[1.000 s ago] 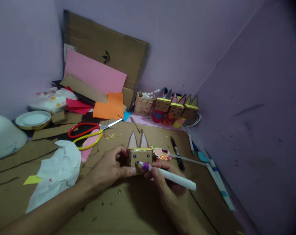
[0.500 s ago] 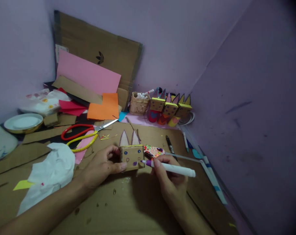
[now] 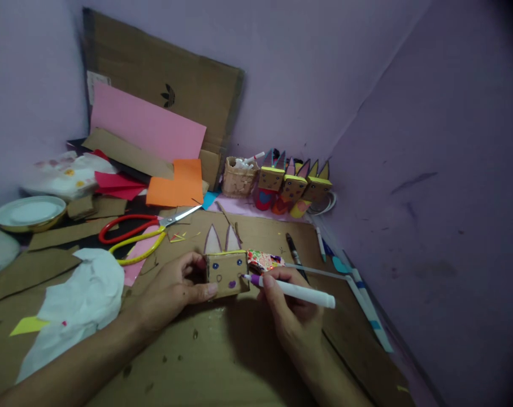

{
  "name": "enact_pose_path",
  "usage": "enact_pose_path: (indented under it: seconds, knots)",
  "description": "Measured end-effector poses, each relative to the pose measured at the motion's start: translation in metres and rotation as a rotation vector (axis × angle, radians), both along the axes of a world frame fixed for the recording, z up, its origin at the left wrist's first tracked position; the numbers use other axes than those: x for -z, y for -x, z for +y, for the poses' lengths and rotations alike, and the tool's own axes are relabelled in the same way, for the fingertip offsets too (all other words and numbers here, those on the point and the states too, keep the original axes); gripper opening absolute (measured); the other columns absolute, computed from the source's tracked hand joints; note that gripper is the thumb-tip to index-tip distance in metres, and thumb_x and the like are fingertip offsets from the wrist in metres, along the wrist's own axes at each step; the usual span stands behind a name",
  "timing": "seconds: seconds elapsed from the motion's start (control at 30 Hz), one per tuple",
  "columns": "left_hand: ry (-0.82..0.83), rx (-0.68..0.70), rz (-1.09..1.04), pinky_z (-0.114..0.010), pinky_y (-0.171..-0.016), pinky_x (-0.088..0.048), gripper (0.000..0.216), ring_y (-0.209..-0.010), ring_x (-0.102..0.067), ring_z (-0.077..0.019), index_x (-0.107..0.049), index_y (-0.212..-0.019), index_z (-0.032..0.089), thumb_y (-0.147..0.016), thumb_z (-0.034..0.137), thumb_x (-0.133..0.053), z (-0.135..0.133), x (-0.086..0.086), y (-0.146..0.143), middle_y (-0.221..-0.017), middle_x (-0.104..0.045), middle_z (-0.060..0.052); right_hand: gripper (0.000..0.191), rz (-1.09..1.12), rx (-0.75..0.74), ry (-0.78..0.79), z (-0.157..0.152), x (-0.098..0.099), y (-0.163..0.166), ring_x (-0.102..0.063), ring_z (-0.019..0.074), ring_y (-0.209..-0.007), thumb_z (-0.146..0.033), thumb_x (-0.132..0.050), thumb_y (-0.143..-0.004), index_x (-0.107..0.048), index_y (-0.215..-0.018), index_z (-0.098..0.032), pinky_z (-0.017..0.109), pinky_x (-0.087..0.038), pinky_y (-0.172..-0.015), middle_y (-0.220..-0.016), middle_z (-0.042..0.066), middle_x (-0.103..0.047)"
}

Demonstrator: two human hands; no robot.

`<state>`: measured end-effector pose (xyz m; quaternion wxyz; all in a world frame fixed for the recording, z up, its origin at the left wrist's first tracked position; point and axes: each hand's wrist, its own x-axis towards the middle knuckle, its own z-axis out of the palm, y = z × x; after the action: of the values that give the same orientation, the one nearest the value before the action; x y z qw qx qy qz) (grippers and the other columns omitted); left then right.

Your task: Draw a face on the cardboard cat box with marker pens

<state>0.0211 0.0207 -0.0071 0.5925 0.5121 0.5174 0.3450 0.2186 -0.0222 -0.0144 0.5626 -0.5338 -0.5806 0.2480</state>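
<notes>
My left hand [image 3: 186,288] grips a small cardboard box [image 3: 225,268] by its left side, thumb on the front. The box has two pointed ears, blue eyes, a purple nose or mouth and a drawn cheek circle on its face. My right hand [image 3: 292,308] is closed round a white marker [image 3: 305,293] with a purple tip. That tip is at the right cheek of the face; whether it touches cannot be made out. Behind the box lies a piece with a colourful pattern [image 3: 265,260], partly hidden.
Red-and-yellow scissors [image 3: 161,226] and crumpled white paper [image 3: 87,288] lie on the left. At the back stand a basket of markers [image 3: 239,180] and several eared cardboard figures [image 3: 294,189]. A black marker [image 3: 294,251] and a glue-stick-like clear strip [image 3: 320,272] are on the right.
The marker tip has moved slightly up and left, from beside the purple spot to the right cheek. The whole view has shifted a little; both hands keep their holds.
</notes>
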Motion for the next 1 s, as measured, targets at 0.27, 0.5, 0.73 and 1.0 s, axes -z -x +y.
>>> enact_pose_path:
  seconds: [0.27,0.5,0.73,1.0]
  knots:
    - [0.044,0.044,-0.079,-0.039,-0.082,-0.051,0.040,-0.090,-0.065,-0.0260,-0.051,-0.084,0.020,-0.060,0.039,-0.078,-0.0006,0.0028,0.0011,-0.094,-0.069,-0.005,0.020,0.001,-0.025,0.007,-0.0007,-0.0010,0.0023,-0.048,0.0105,-0.044,-0.034,-0.057,-0.088,-0.062,-0.076,-0.018,0.020,-0.036,-0.041,-0.053,-0.002,-0.055]
    - [0.026,0.051,-0.078,-0.037,-0.082,-0.050,0.040,-0.093,-0.064,-0.0258,-0.052,-0.085,0.019,-0.060,0.036,-0.078,0.0007,0.0036,0.0010,-0.095,-0.067,-0.006,0.018,0.001,-0.014,-0.015,0.0015,-0.0020,0.0008,-0.049,0.0101,-0.042,-0.033,-0.058,-0.087,-0.063,-0.076,-0.019,0.019,-0.036,-0.038,-0.052,-0.003,-0.055]
    - [0.026,0.039,-0.035,-0.036,-0.076,-0.050,0.040,-0.086,-0.064,-0.0245,-0.052,-0.084,0.020,-0.059,0.039,-0.077,-0.0004,0.0025,0.0002,-0.091,-0.067,-0.005,0.019,0.011,-0.004,-0.002,0.0014,-0.0004,0.0009,-0.052,0.0106,-0.044,-0.035,-0.058,-0.087,-0.063,-0.078,-0.019,0.019,-0.039,-0.040,-0.056,-0.001,-0.060]
    - [0.029,0.037,-0.067,-0.036,-0.078,-0.049,0.040,-0.089,-0.064,-0.0251,-0.052,-0.084,0.020,-0.058,0.039,-0.077,0.0008,0.0032,0.0001,-0.091,-0.067,-0.003,0.020,0.019,-0.018,0.030,0.0005,0.0048,-0.0001,-0.052,0.0110,-0.044,-0.036,-0.059,-0.087,-0.064,-0.079,-0.018,0.020,-0.037,-0.039,-0.054,-0.001,-0.058]
